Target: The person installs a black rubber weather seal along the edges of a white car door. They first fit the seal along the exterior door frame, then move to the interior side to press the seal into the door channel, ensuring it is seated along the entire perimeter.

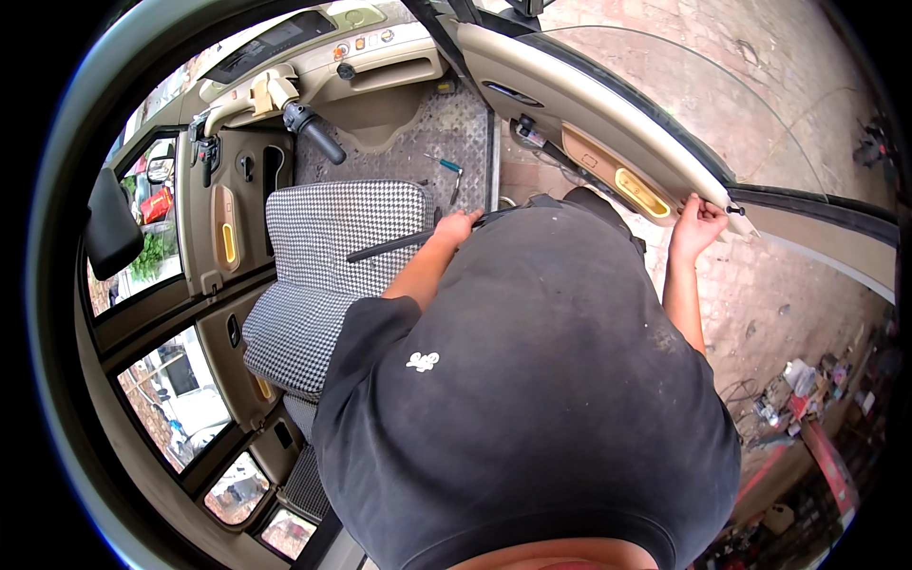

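Observation:
My left hand (457, 226) is closed on a long black strip (385, 248) that extends leftward over the front edge of the checked seat (342, 211). My right hand (697, 225) is out at the right, fingers bent and pinched on the edge of the open beige door panel (608, 158), beside a small black knob (734, 210); whether they hold anything small I cannot make out. A teal-handled tool (451, 165) lies on the metal cab floor (389, 157), above my left hand. My dark shirt hides the middle of the view.
A handlebar with a black grip (313, 131) sits under the dashboard (380, 71) at the upper left. The left door (225, 209) carries windows. Outside at the right is pale paving (807, 275), with piled odds and ends (798, 394) and a red metal piece (828, 456).

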### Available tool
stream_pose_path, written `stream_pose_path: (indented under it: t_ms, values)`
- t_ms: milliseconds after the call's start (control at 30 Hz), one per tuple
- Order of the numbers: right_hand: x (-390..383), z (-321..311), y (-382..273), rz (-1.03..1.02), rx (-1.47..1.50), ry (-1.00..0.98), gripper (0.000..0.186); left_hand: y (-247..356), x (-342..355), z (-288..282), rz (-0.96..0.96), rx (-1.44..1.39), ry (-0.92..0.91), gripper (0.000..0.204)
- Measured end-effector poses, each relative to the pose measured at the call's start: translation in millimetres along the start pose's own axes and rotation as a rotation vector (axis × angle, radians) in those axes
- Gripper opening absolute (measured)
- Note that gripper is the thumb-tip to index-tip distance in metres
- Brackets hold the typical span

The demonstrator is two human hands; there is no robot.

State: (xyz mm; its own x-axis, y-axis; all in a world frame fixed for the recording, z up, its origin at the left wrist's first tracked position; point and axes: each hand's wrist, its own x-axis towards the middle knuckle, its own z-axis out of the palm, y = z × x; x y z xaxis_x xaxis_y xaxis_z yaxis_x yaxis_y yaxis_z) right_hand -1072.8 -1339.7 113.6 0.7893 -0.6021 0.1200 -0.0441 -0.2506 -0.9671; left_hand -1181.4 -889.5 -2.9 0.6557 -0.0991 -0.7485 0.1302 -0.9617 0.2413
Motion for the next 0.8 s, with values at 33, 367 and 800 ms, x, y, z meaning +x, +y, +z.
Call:
stream_pose_path:
  t_ms: [33,367,800]
  values:
    - [-0.1,-0.8,-0.3,-0.002,-0.005,-0.004,0.031,-3.8,1.4,1.3,0.007,0.013,0.000,0.057]
    - [0.0,-0.3,-2.1,-0.009,0.051,-0.024,0.030,-1.8,2.1,0.9,0.006,0.013,-0.003,0.059]
    - [-4.8,0.6,-15.8,0.060,0.079,-0.026,0.029,-3.8,1.9,5.5,0.013,-0.051,0.029,0.058]
